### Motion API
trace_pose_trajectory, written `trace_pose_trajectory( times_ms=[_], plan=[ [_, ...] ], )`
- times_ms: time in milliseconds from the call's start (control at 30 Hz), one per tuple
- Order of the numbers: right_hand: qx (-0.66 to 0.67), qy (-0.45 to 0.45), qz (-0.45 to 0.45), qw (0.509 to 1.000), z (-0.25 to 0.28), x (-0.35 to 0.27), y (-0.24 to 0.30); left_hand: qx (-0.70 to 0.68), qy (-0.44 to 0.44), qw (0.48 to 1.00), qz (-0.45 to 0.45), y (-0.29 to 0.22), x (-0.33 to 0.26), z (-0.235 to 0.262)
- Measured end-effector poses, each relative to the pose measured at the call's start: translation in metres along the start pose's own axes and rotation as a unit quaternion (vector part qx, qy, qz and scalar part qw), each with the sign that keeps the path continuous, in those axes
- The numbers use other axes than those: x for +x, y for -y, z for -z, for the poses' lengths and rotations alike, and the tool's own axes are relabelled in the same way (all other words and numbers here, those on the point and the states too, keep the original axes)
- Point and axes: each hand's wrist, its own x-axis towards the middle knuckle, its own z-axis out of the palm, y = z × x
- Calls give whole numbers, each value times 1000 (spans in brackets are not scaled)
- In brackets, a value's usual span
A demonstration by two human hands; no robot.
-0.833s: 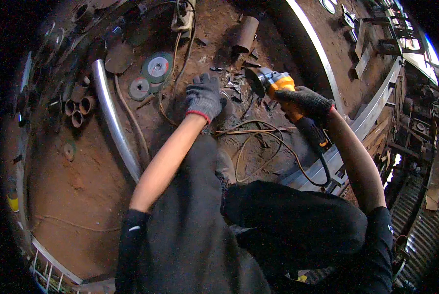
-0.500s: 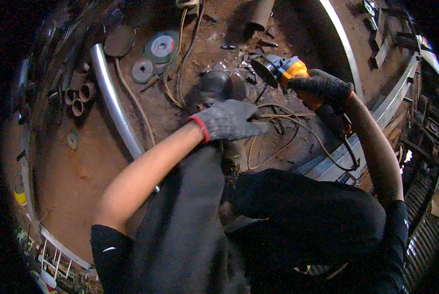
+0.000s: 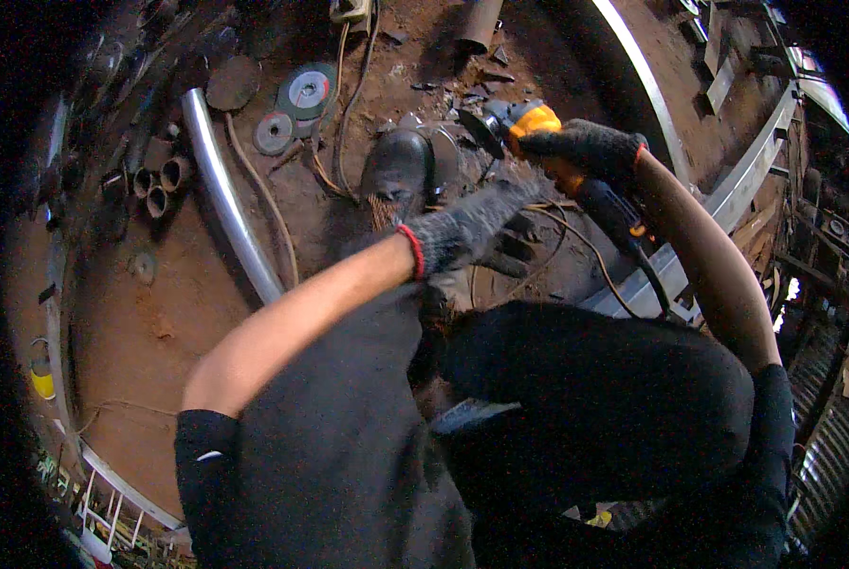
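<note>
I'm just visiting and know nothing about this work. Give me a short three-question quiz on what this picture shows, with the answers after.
1. True or false: the right hand holds an orange and black angle grinder.
2. Which lies on the ground left of the black shoe? A) a curved metal tube B) a blue bucket C) a ladder
3. Fill in: both hands wear knitted ____.

Key
1. True. The gloved right hand grips the grinder's body, its disc pointing left.
2. A. The curved metal tube lies there, with round grinding discs beside its upper end.
3. Gloves. The left hand is open, holding nothing, just above the knee.
</note>
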Motion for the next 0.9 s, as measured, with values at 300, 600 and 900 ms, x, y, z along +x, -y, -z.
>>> trace_pose_trajectory(
  times_ms=[300, 600, 900],
  plan=[
    [8, -6, -21, 1000, -2, -12, -1, 8, -78, 988, -134, 16, 14, -10],
    [79, 78, 46, 993, 11, 26, -29, -123, 9, 990, -73, -16, 60, -11],
    [-68, 76, 126, 987, 5, 23, -25, -228, 78, 962, -131, -5, 71, -28]
  ],
)
